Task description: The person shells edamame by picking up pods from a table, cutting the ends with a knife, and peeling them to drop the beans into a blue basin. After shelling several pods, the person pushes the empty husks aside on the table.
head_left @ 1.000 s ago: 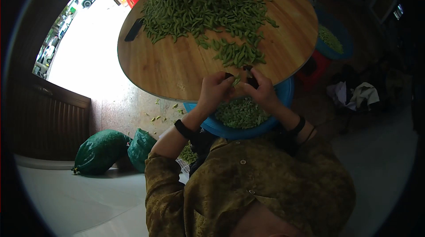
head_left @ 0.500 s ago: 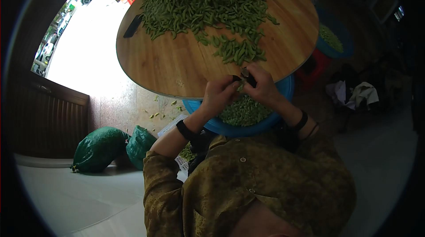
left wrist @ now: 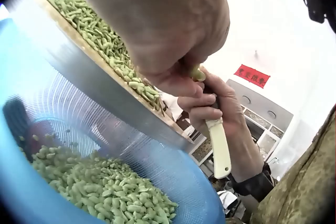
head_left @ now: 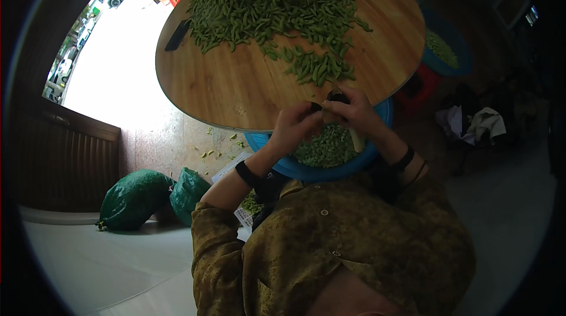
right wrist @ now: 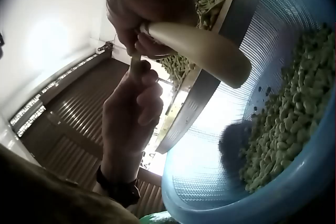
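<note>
Both hands meet over the near edge of the round wooden table (head_left: pixel 218 95). My left hand (head_left: pixel 292 124) pinches a green bean pod (left wrist: pixel 198 74), only whose pale end shows in the left wrist view. My right hand (head_left: pixel 358 114) grips a small knife by its cream handle (left wrist: pixel 219 148), fingertips right at the pod; the blade is mostly hidden by the fingers. Below both hands, a blue mesh basket (right wrist: pixel 184 200) holds many shelled green beans (right wrist: pixel 289 124). Something dark covers fingertips of both hands in the head view.
A large heap of green pods (head_left: pixel 265 3) covers the table's far side, with a smaller group (head_left: pixel 321 67) nearer. A dark flat object (head_left: pixel 177 35) lies at the left edge. Green sacks (head_left: pixel 134 198) rest on the floor; another blue basin (head_left: pixel 445 50) stands right.
The hands have come together, and the right hand has turned so the cream knife handle now shows beneath it. The green pod seen between the fingers earlier is now mostly covered.
</note>
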{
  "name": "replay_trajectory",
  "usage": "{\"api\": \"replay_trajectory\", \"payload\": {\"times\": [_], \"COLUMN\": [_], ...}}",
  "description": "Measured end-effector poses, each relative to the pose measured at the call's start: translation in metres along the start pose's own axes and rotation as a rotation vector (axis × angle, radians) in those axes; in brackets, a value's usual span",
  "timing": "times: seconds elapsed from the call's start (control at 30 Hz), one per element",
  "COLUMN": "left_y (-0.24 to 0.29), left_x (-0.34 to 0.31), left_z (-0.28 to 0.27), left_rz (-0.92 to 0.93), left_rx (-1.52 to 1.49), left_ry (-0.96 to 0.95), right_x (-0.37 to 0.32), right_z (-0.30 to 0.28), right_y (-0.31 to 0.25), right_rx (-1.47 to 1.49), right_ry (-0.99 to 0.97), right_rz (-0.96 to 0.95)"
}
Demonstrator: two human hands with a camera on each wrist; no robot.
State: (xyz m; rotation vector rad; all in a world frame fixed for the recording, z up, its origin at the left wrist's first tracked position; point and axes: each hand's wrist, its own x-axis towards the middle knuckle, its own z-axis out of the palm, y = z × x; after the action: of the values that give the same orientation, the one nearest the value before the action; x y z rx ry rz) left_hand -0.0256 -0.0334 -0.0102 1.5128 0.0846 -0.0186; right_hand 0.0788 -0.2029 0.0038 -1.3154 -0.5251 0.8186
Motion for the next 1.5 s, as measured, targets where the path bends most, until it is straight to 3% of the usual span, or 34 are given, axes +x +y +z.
{"api": "replay_trajectory", "payload": {"times": [0.13, 0.2, 0.3, 0.33, 0.4, 0.63, 0.7, 0.8, 0.9, 0.97, 1.0, 1.07, 1.1, 1.2, 1.23, 1.3, 1.37, 1.5], "left_y": [0.002, -0.002, 0.002, -0.002, -0.013, -0.009, 0.007, 0.01, 0.0, 0.029, 0.042, 0.043, 0.034, 0.062, 0.068, 0.074, 0.067, 0.025], "left_x": [0.007, 0.011, 0.009, 0.009, 0.011, -0.002, -0.012, -0.014, -0.013, -0.03, -0.042, -0.07, -0.077, -0.074, -0.063, -0.021, 0.025, 0.101], "left_z": [0.001, -0.001, 0.003, 0.005, 0.006, 0.018, 0.019, 0.017, 0.005, -0.018, -0.033, -0.077, -0.097, -0.101, -0.1, -0.091, -0.089, -0.078], "left_rz": [-0.084, -0.147, -0.219, -0.221, -0.132, -0.016, 0.128, 0.279, 0.273, 0.173, 0.161, 0.091, 0.037, 0.037, 0.043, 0.164, 0.213, 0.223], "left_rx": [0.002, -0.268, -0.337, -0.338, -0.197, -0.013, 0.379, 0.608, 0.464, 0.62, 0.837, 1.209, 1.359, 1.273, 1.277, 1.077, 1.118, 1.138], "left_ry": [-0.04, -0.131, -0.068, -0.068, -0.066, -0.201, -0.117, 0.05, 0.14, 0.192, 0.108, -0.087, -0.184, -0.258, -0.254, -0.042, 0.026, 0.189], "right_x": [-0.008, -0.008, -0.004, -0.002, -0.002, -0.015, -0.019, -0.015, 0.0, 0.021, 0.029, 0.045, 0.053, 0.065, 0.064, 0.052, 0.034, 0.002], "right_z": [0.006, 0.004, -0.002, -0.003, -0.004, -0.015, -0.018, -0.017, -0.004, -0.004, -0.003, 0.001, 0.005, 0.015, 0.017, 0.021, 0.018, 0.008], "right_y": [-0.017, -0.019, -0.011, -0.004, -0.001, -0.02, -0.017, -0.006, -0.006, -0.004, 0.004, 0.025, 0.034, 0.041, 0.038, 0.035, 0.024, 0.013], "right_rx": [-0.181, -0.236, -0.318, -0.396, -0.474, -0.498, -0.459, -0.436, -0.483, -0.701, -0.692, -1.165, -1.158, -1.314, -1.305, -1.302, -1.238, -1.226], "right_ry": [-0.035, -0.057, -0.115, -0.104, -0.094, -0.009, 0.007, -0.004, -0.087, 0.055, 0.058, 0.112, 0.129, 0.152, 0.11, 0.064, -0.207, -0.353], "right_rz": [-0.09, -0.121, -0.098, -0.17, -0.241, -0.129, -0.082, -0.06, -0.212, -0.188, -0.193, -0.469, -0.476, -0.586, -0.515, -0.436, -0.314, -0.336]}}
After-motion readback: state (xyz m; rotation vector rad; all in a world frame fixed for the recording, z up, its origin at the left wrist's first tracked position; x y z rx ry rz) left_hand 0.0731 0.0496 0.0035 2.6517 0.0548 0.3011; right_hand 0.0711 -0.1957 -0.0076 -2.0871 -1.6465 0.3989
